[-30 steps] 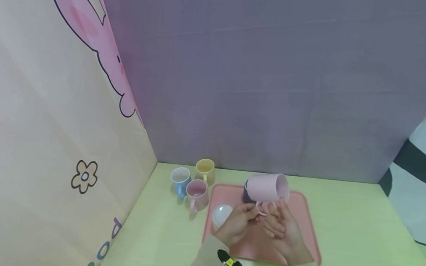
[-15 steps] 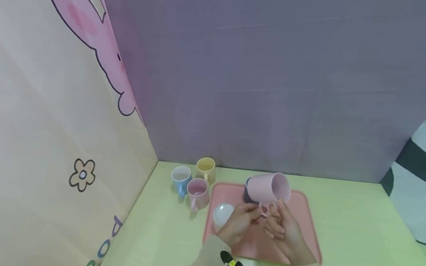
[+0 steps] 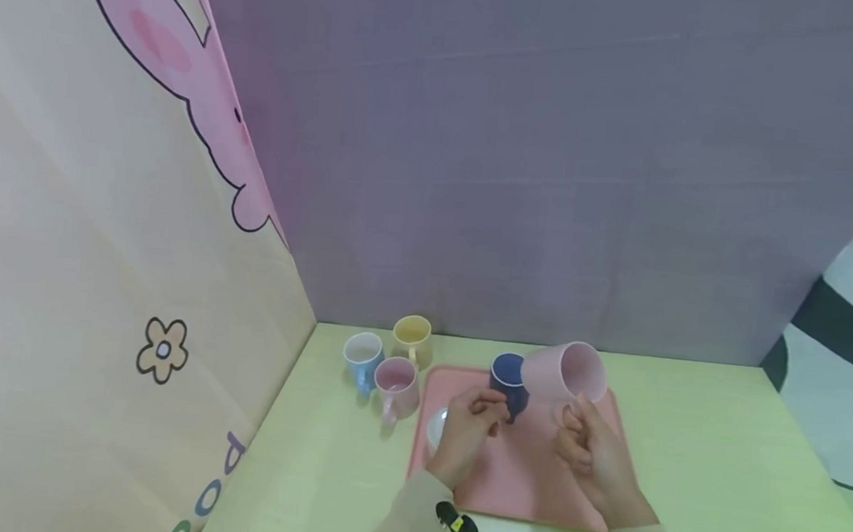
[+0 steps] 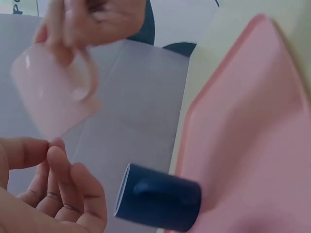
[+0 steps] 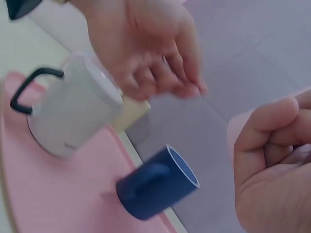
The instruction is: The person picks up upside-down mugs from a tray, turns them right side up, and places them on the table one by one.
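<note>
My right hand [image 3: 595,459] holds a pink mug [image 3: 549,374] by its handle, tilted on its side above the tray, with the mouth facing right. In the left wrist view the right hand [image 4: 97,24] has its fingers at the handle of the pink mug [image 4: 46,92]. My left hand [image 3: 468,432] is apart from the mug, to its left. Its thumb and forefinger tips meet, the other fingers are curled, and nothing shows between them in the left wrist view. A dark blue mug [image 3: 509,385] with a white rim stands upright behind the left hand.
The pink tray [image 3: 521,499] bears the blue mug and a white lidded mug [image 5: 73,109] with a dark handle, partly hidden by the left hand in the head view. Left of the tray stand blue [image 3: 363,361], yellow [image 3: 413,340] and pink-purple mugs [image 3: 397,387]. A grey wall rises behind.
The left hand has let go of the pink mug's handle and drawn back left. The right hand has carried the mug to the right, uncovering the blue mug.
</note>
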`<state>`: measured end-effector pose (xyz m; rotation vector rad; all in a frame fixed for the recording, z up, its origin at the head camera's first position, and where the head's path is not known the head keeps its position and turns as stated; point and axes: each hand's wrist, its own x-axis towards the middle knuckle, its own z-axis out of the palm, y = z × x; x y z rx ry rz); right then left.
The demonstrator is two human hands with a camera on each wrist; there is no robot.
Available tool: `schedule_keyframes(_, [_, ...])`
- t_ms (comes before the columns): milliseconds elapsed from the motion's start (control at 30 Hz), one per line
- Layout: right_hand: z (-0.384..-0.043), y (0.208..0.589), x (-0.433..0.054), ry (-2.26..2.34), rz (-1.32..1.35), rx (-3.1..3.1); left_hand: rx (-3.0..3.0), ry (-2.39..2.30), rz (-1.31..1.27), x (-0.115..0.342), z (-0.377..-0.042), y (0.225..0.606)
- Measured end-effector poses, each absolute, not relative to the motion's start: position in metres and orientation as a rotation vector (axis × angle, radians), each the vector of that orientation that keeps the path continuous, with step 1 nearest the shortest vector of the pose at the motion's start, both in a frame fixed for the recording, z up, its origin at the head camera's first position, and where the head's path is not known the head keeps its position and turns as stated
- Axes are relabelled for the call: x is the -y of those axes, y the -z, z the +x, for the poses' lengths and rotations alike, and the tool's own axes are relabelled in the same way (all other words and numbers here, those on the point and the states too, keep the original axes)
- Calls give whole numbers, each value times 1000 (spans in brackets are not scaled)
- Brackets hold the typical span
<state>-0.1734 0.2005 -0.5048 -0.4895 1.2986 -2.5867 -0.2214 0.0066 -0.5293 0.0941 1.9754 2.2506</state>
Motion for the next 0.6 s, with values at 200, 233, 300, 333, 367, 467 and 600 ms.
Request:
schedule_keyframes(200, [-177, 506, -220, 2577, -264, -1598, -2065, -2231, 126, 4, -224, 523])
schedule_keyframes(233, [-177, 507, -223, 2560, -196, -1661, -2099, -2207, 137, 6, -225, 522])
schedule_keyframes(300, [-178, 509, -230, 2521, -77, -1768, -2174, -2169, 174, 9, -224, 520])
schedule_keyframes(333, [-179, 510, -234, 2494, -8, -1827, -2182, -2170, 186, 10, -224, 519])
schedule_keyframes(367, [-180, 511, -238, 2466, 57, -1872, -2193, -2167, 196, 11, -223, 518])
schedule_keyframes(467, [-185, 514, -251, 2342, 221, -2005, -2223, -2167, 212, 14, -222, 517])
schedule_keyframes(600, [-195, 518, -269, 2166, 373, -2116, -2262, -2137, 205, 19, -219, 515])
